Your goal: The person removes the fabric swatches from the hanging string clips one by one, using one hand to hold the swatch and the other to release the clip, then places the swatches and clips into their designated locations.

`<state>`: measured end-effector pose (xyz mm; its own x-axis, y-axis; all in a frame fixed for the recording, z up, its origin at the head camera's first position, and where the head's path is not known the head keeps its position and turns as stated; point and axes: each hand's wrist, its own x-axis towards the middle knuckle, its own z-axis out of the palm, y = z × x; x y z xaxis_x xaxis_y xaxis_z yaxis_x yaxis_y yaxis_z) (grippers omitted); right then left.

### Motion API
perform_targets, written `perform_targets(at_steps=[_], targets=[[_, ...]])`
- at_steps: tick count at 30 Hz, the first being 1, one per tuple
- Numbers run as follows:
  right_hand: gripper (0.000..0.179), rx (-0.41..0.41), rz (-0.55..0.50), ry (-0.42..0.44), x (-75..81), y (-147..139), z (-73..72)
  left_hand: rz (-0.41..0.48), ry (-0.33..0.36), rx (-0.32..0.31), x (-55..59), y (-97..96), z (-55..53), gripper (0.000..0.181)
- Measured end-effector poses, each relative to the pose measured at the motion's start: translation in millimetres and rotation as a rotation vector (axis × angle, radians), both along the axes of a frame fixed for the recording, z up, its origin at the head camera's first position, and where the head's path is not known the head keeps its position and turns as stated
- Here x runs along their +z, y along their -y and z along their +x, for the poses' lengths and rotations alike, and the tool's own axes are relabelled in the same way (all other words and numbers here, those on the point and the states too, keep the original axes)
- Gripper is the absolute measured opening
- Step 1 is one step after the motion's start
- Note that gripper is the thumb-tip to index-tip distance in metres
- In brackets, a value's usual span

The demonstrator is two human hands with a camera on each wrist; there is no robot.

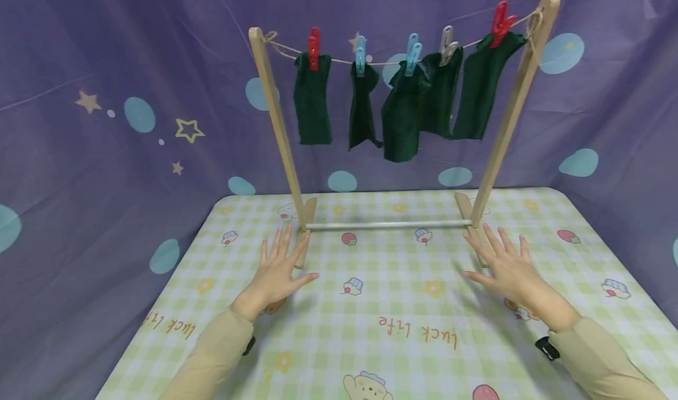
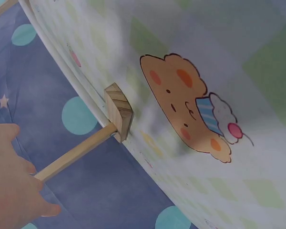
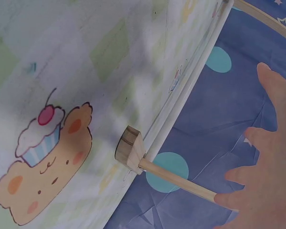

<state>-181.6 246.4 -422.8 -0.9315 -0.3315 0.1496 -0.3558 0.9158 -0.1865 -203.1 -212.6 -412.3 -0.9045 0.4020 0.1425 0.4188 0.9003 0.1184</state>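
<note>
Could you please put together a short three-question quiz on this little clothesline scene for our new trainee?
1. How many clothes pegs clip the dark green cloths to the string of the wooden drying rack?
2. True or false: the left hand grips a red peg.
3. Which lies closest to the right hand? A) the rack's right foot B) the grey peg C) the white crossbar

Key
1. Five: two red, two blue, one grey.
2. False; both hands lie with fingers spread on the checked tablecloth, holding nothing.
3. A.
</note>
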Motion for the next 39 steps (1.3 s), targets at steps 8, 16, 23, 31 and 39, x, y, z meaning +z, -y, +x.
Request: perform_targets(at_steps=[8, 16, 23, 31, 39], targets=[[0.077, 0.011, -0.003, -0.003, 4.7, -1, 0.7, 0.007, 0.007, -0.022, 2.6, 0.9, 0.1, 0.079], [0.075, 0.047, -0.010, -0.006, 17.3, 6, -2.8, -0.030, 0.033, -0.032, 11.4, 4.4, -1.1, 0.078], [0.073, 0.078, -0.005, -0.001, 38.0, 17, -12.4, -0.051, -0.002, -0.056, 28.3, 7.2, -6.1, 0.077], [0.073, 0.179, -0.031, 0.001, 72.2, 33, -24.7, -0.051, -0.036, -0.106, 58.7, 6.8, -15.8, 0.072], [0.071, 0.276, -0.086, -0.006, 119.6, 60, -42.9, 0.028, -0.096, -0.123, 101.7, 3.3, -30.0, 0.068]])
